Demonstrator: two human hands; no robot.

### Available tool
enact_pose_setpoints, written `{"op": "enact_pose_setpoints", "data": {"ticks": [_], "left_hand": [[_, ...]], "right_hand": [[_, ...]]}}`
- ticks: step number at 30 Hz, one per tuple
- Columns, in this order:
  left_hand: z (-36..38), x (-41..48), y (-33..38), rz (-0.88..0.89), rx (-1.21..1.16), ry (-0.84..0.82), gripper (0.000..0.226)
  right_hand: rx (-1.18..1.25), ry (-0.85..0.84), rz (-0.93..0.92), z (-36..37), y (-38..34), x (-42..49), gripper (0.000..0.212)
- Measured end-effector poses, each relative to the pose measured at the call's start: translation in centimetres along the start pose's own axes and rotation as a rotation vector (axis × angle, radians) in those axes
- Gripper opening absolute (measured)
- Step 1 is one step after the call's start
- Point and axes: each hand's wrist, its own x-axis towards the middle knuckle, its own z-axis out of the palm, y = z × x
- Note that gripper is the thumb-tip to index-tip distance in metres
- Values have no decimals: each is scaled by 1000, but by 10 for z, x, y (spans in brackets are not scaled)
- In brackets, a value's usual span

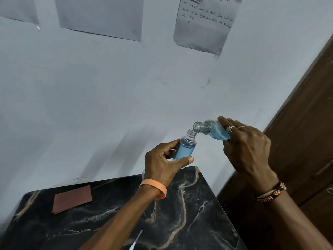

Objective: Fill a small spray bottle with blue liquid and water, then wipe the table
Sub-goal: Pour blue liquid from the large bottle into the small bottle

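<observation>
Pale blue-grey wall, hung with taped paper sheets, is filling the far background, and below it a black marbled table top with tan veins [198,213] is spreading across the near scene. At its left a reddish-brown folded cloth [72,199] is lying flat, well apart from the hands.

Further right, the left hand [162,165] is gripping the small clear plastic spray bottle [185,148] between thumb and curled fingers, holding it in the air above the table's far right corner. Its long axis is running nearly upright, the open threaded neck leaning slightly right, and blue liquid is showing up to about the shoulder.

Just up and right of that neck, the larger clear bottle of blue liquid [210,129] is lying almost level with its mouth pointing left, at or touching the small neck. The right hand [246,147] is clasping its body. Pouring is, I judge, depending on keeping that mouth over the narrow neck.

Open air is lying left of and above both bottles. At the far right a dark brown wooden door [297,141] is standing near the right hand.
</observation>
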Motion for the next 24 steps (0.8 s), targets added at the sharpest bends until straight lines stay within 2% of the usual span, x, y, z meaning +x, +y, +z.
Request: {"op": "enact_pose_setpoints", "data": {"ticks": [3,24], "left_hand": [[0,1,1,4,1,-4,52],[1,-1,4,16,-7,2,49]], "right_hand": [[-4,-3,-2,0,0,0,60],[-11,11,-7,-4,1,0,61]]}}
